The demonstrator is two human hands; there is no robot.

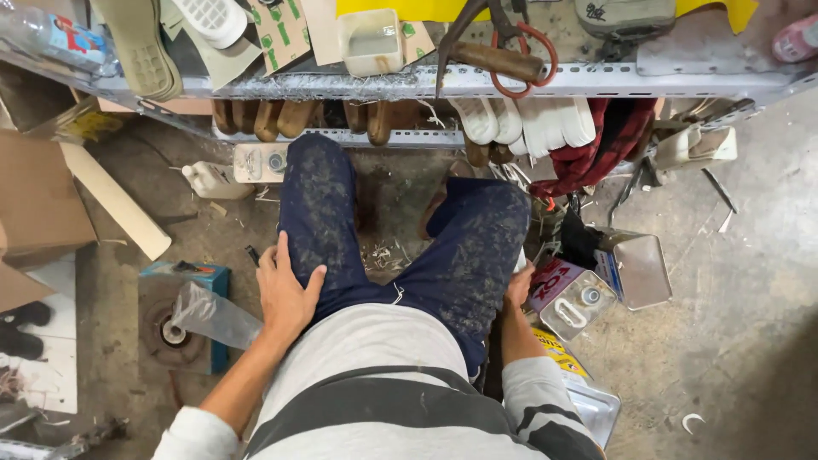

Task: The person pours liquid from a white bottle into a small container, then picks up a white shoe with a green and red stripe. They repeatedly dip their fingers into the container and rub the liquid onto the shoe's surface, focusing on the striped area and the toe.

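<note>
Red-handled scissors (520, 51), white tub (371, 41) on metal shelf (596, 81).

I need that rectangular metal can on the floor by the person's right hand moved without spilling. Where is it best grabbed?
Probably by the flat carry handle on the top face of the metal can, coming from above. The can lies top up beside the right hand, with the round cap next to the handle, so a straight lift should keep it level.

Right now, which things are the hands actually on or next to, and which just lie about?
In hand or next to it:
left hand flat on the thigh
right hand beside the metal can

Lying about:
scissors
plastic tub
shoe sole
white gloves
cardboard box
</note>
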